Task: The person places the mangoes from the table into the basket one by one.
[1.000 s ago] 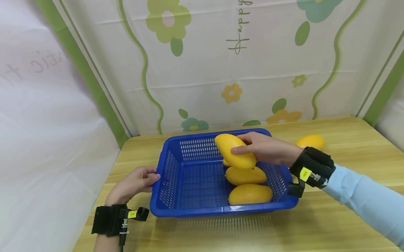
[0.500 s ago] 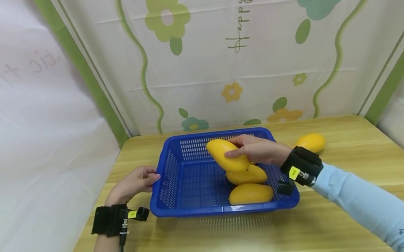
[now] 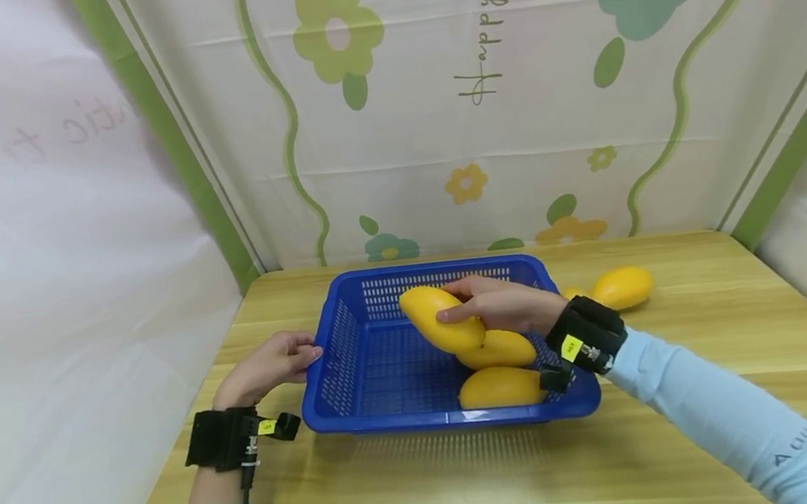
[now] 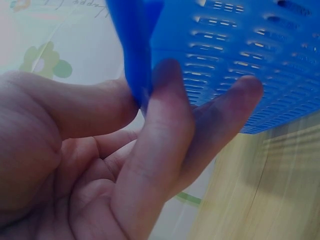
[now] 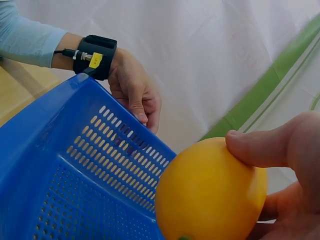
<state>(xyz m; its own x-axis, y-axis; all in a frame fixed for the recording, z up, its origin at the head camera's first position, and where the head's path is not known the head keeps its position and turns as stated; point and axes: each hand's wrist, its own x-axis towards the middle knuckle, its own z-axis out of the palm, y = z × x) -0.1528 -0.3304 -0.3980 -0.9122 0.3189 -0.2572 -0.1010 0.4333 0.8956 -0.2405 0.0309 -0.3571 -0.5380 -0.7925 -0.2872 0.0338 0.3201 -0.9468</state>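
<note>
My right hand [image 3: 496, 304] grips a yellow mango [image 3: 438, 319], thumb on its near side, over the blue plastic basket [image 3: 409, 423]. The right wrist view shows this mango [image 5: 210, 192] large, with the thumb pressed on its top. At the basket's left side my left hand [image 3: 270, 367] pinches the rim. Seen from the left wrist, the thumb and fingers [image 4: 162, 135] lie on either side of that rim. Inside the basket, toward its right, lie a mango [image 3: 500, 350] partly hidden by the held one and another mango [image 3: 499, 387] near the front wall.
On the wooden table [image 3: 448, 490], right of the basket, lies a mango [image 3: 623, 288], with part of another yellow fruit [image 3: 573, 292] showing beside my right wrist. A patterned cloth [image 3: 426, 131] stands behind the table, and white cloth walls rise at both sides.
My right hand has moved left and slightly toward the front with the mango, further over the basket's middle. My left hand has stayed on the rim.
</note>
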